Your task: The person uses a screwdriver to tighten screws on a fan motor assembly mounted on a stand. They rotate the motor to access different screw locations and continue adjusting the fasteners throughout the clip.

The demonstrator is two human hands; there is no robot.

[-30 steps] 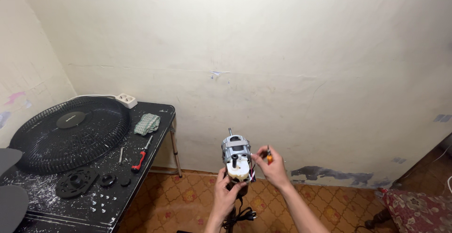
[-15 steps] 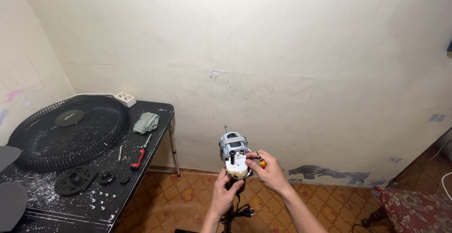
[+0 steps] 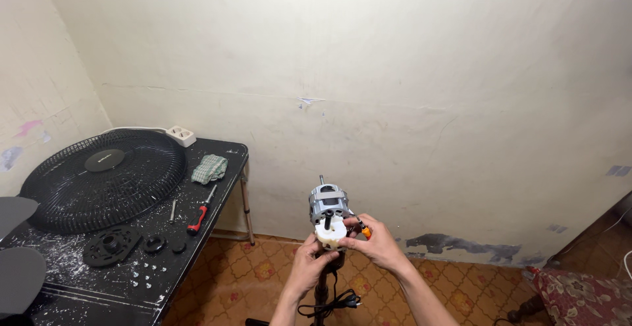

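Observation:
A fan motor (image 3: pixel 327 207), grey metal with a white plastic part and a shaft poking up, is held at the lower middle. My left hand (image 3: pixel 313 262) grips it from below. My right hand (image 3: pixel 377 244) touches its right side and pinches a small orange-and-black piece (image 3: pixel 363 230) against it. A black pole and a black power cord with plug (image 3: pixel 332 303) hang under the motor.
A black table (image 3: pixel 210 214) stands at the left with a black fan grille (image 3: pixel 102 178), a red-handled screwdriver (image 3: pixel 197 217), a green cloth (image 3: pixel 210 168), black round parts (image 3: pixel 112 245), several small screws and a white power strip (image 3: pixel 180 134). A patterned tile floor and a red cushion (image 3: pixel 586 293) lie below.
My right hand has moved in from the motor's right side onto it, bringing the orange piece closer. The motor has shifted slightly lower and left in view.

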